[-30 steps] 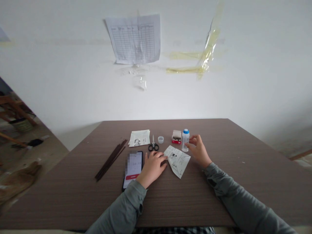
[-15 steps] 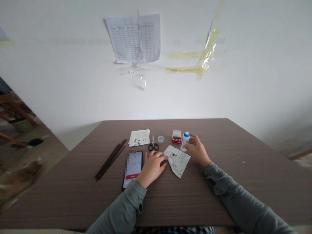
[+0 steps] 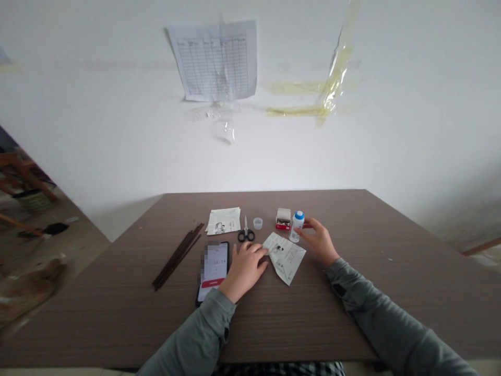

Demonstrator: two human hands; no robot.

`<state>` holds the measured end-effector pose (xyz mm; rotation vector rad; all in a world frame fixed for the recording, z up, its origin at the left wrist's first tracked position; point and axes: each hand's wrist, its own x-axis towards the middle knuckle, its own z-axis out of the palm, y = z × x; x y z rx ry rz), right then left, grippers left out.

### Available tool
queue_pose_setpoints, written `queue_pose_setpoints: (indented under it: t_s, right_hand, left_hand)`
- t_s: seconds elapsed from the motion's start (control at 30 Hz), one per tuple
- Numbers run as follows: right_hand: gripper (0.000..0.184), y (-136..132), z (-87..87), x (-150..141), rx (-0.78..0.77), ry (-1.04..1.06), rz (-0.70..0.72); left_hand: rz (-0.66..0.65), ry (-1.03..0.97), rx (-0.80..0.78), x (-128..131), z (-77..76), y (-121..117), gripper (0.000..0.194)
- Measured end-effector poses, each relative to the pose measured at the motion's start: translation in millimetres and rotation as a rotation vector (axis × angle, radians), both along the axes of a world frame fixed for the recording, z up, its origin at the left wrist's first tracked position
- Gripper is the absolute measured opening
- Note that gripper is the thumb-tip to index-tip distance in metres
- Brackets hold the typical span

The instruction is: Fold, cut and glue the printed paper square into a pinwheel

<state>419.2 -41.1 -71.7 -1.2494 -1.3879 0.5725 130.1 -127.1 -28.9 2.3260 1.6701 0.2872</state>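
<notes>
My left hand [image 3: 246, 266] lies flat with its fingers spread, its fingertips at the left corner of a folded printed paper [image 3: 287, 258]. Between the thumb and fingers of my right hand [image 3: 320, 243] is a small white plastic bottle [image 3: 296, 225] with a blue cap, leaning slightly to the right. Its base is at or close to the table; I cannot tell whether it touches. Just left of the bottle stands an open small red and white box [image 3: 283, 219] with small items in it. Black-handled scissors [image 3: 246, 234] lie beyond my left hand.
A phone [image 3: 214, 266] with a lit screen lies left of my left hand. Farther left are several thin dark sticks [image 3: 178, 257]. A stack of printed papers [image 3: 223, 220] and a small clear cup [image 3: 258, 223] sit toward the back of the brown table [image 3: 376, 313], near the wall.
The bottle, upright a second ago, has tipped slightly, and my right thumb and fingers have come around it. My left hand and the folded paper have stayed in place.
</notes>
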Motion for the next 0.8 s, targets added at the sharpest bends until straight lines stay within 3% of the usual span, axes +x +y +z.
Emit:
queue_pose_setpoints:
  t_s: [0.27,0.53,0.8]
  right_hand:
    - [0.047,5.2,7.9,-2.0,-0.062,0.052,0.051]
    - [0.047,27.7,34.5,-22.4,-0.113,0.12,0.195]
    - [0.026,57.9,50.3,-57.5,-0.105,0.021,0.192]
  left_hand:
    - [-0.003,0.06,-0.013,-4.9,-1.6,3.2,0.048]
    - [0.024,0.063,-0.012,-11.3,1.3,4.9,0.05]
    - [0.052,0.067,-0.014,-13.3,8.3,5.8,0.048]
